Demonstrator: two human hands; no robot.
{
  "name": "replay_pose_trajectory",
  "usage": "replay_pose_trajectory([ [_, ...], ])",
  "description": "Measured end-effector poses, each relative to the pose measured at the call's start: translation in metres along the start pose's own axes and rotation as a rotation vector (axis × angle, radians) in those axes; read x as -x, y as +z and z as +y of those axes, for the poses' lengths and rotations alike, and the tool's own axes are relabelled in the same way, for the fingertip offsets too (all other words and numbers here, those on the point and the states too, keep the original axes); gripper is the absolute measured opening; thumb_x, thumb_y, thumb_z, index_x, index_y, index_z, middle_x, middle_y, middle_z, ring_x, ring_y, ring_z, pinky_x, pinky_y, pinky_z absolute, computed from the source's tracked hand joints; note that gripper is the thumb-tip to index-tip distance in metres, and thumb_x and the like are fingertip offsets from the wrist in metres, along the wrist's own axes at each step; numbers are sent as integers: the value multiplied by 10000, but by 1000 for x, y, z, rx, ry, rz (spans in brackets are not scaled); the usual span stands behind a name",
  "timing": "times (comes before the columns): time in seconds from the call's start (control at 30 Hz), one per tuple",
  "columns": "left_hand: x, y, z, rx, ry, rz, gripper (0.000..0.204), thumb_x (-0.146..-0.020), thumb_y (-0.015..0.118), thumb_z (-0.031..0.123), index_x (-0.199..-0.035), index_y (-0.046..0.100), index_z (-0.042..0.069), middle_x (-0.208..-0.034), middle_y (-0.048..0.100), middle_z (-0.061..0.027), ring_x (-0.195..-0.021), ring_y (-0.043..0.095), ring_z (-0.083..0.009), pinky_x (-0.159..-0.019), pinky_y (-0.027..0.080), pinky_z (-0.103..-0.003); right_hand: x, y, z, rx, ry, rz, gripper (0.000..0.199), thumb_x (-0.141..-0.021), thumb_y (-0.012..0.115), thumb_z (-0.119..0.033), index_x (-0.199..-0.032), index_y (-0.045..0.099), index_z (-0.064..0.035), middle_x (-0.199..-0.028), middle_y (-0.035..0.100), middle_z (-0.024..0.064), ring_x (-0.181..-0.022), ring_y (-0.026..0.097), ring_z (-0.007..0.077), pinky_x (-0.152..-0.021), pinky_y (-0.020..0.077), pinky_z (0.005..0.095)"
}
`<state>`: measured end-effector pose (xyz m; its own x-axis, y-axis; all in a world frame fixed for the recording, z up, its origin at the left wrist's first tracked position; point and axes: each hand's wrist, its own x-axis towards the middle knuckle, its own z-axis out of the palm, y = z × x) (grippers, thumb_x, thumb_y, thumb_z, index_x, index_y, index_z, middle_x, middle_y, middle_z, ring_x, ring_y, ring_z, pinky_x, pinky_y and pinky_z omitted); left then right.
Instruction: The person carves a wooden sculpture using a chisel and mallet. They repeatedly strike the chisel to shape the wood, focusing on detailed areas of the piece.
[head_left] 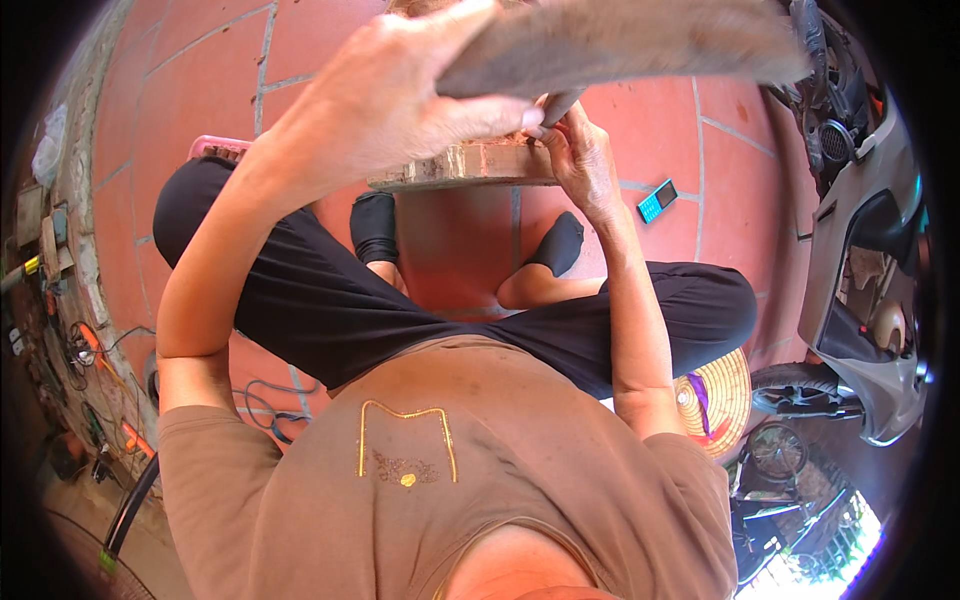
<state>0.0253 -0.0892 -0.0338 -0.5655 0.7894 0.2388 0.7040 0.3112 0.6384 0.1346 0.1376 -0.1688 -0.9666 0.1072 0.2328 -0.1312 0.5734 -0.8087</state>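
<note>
My left hand (390, 95) is closed on one end of a long flat brown piece (630, 45), blurred, perhaps wood. Its thumb reaches along the lower edge, close to my right fingertips. Fingers of my right hand (585, 160) pinch a short dark grey bar (562, 104) just under the brown piece; the bar's upper end is hidden, so I cannot tell its kind. Beneath both hands sits a thick wooden block (470, 165) with reddish bits on its top. It stands in front of my feet, partly covered by my hands and the brown piece.
A turquoise keypad phone (657, 201) lies on the red tiles (740, 170) right of the block. By my left knee is a pink container (222, 146). A straw hat (715, 400) and a motorbike (870, 230) are at right; cables (275, 405) and tools (90, 335) at left.
</note>
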Motion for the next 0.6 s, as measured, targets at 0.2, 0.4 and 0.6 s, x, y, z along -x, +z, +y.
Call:
replay_pose_trajectory([
  [0.2, 1, 0, -18, -284, -105, -89, 587, -875, 746, 410, -1305, 587, 43, -919, 715, -228, -882, 712, -367, -770, 534, -458, -4, -2, 28, 66, -13, 151, 213, -905, 676, -20, -1060, 532, -47, -849, 684, 178, -821, 706, 393, -674, 539, 420],
  [0.4, -3, -34, -3, -104, -335, 2, 562, -832, 805, 287, -1256, 610, -26, -1009, 711, -271, -915, 719, -357, -837, 542, -407, -8, -44, 50, -259, 310, 309, 178, -997, 605, -23, -1150, 515, -4, -928, 702, 110, -842, 746, 217, -681, 618, 315],
  [0.6, -4, -37, -10, -3, -208, 123, 544, -818, 810, 291, -1227, 637, -24, -1039, 718, -258, -977, 717, -345, -864, 537, -407, -11, -1, 23, -480, 255, 197, 296, -961, 663, -19, -1177, 462, -17, -966, 683, 118, -878, 743, 224, -710, 625, 309],
])
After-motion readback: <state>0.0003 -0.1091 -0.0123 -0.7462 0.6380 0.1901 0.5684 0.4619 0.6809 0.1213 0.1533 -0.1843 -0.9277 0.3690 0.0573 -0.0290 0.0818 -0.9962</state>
